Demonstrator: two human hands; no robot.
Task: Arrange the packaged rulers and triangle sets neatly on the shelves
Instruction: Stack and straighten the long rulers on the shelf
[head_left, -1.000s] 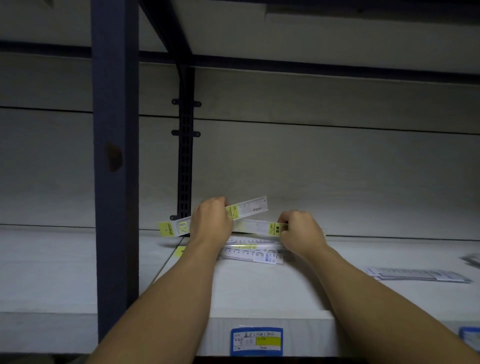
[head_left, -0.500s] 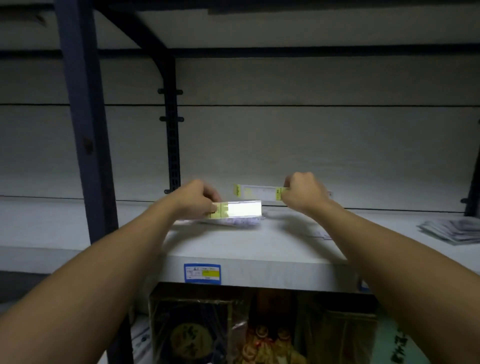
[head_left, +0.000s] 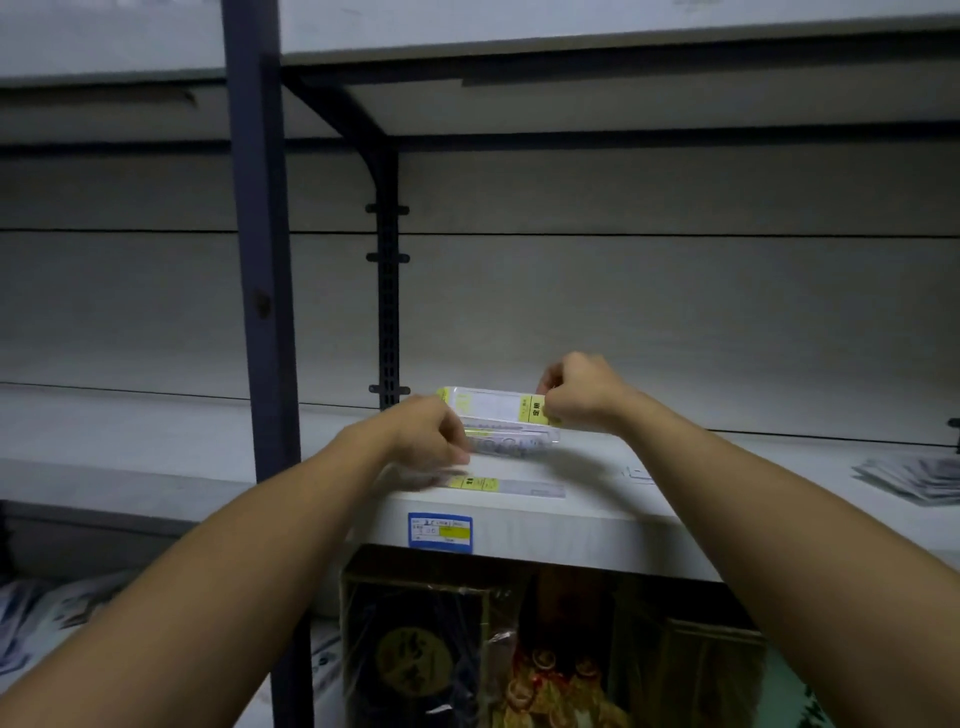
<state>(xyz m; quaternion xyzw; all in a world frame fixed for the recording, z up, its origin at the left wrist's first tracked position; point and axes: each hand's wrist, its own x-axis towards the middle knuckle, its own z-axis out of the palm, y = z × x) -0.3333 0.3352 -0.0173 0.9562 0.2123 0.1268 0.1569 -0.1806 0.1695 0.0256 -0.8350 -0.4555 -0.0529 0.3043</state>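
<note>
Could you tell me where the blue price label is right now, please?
The blue price label is stuck on the shelf's front edge, low in the centre of the head view, just below the flat ruler pack and above the wrapped boxes.

A ruler pack (head_left: 506, 485) now lies at the shelf (head_left: 597, 525) edge; both hands hold the rear packs (head_left: 496, 406).

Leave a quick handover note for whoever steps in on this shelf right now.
Right hand: pinching the yellow-labelled end of a packaged ruler, raised over the small ruler stack.
Left hand: closed on the stack's left end.
One more ruler pack lies flat near the shelf's front edge; a loose pile of packs sits at far right.
Done: stack begun.
Left: set down the raised ruler, add the front one, tidy the right pile.
</note>
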